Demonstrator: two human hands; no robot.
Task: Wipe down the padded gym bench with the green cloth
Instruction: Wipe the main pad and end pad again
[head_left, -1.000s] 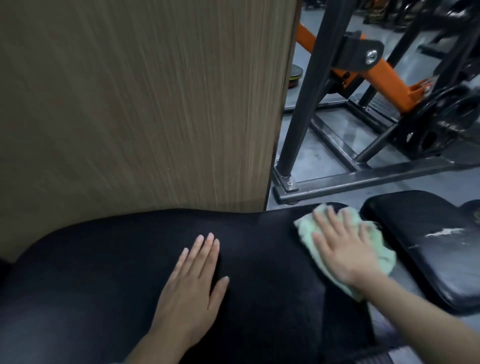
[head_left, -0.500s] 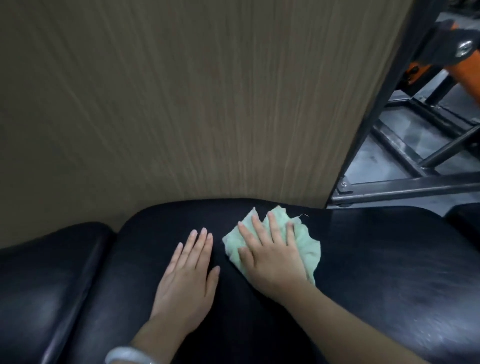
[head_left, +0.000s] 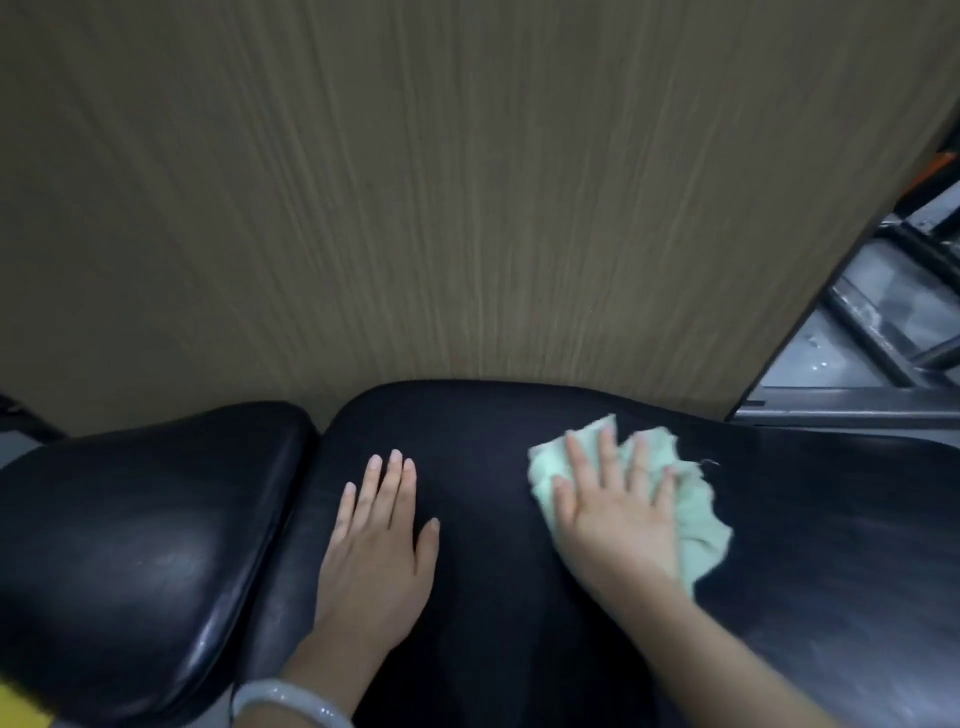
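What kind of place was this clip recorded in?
Most likely a gym: a black padded bench in sections, a steel equipment frame bolted to a grey floor at right, and a wood-grain panel behind the bench.

A black padded bench surface (head_left: 493, 597) runs left to right, split by a seam into a glossy left pad (head_left: 135, 545) and a longer main pad. On the main pad lie a crumpled green cloth (head_left: 701, 530) and two flat hands, the left hand (head_left: 374, 561) bare on the padding, the right hand (head_left: 618, 519) pressing on the cloth.
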